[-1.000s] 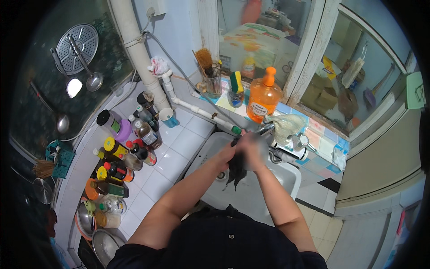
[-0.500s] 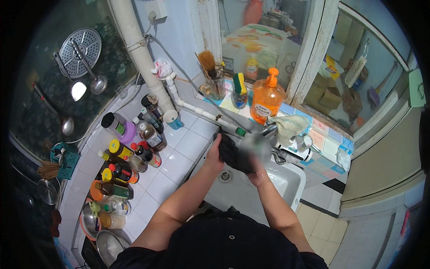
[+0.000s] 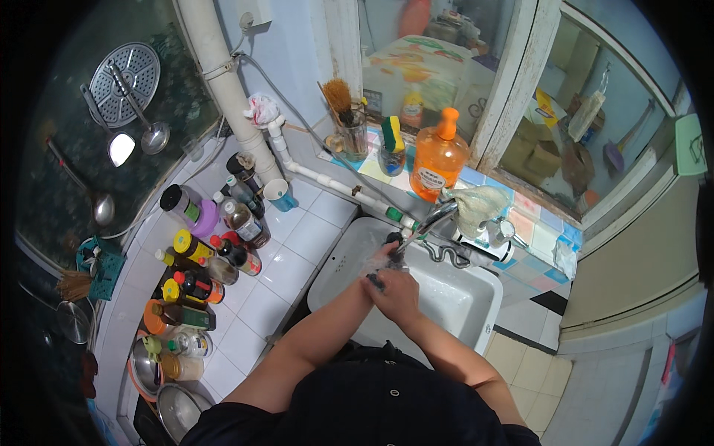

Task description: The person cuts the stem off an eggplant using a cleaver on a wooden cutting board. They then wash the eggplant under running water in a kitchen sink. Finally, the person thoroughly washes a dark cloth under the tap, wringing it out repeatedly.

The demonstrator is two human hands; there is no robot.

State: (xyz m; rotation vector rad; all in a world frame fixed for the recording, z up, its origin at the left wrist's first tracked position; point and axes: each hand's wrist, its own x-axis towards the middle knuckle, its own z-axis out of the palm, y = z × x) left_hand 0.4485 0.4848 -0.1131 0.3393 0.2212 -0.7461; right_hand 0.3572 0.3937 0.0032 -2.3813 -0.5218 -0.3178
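Over the white sink my two hands are close together below the spout of the metal faucet. Water splashes over them. Black, limp, cloth-like material is bunched in them, with dark bits showing at both ends of the grip. My left hand is closed on it, blurred by water. My right hand lies nearer to me, its fingers wrapped round the near end. Most of the black material is hidden by the hands, so its exact kind cannot be made out.
A pale cloth drapes over the faucet. Behind stand an orange pump bottle, a sponge in a glass and a brush in another. Seasoning bottles crowd the left counter. A white pipe runs along the wall.
My hands have come closer together and lower into the sink. The black material, held spread beside a blurred grey patch before, is now bunched under running water.
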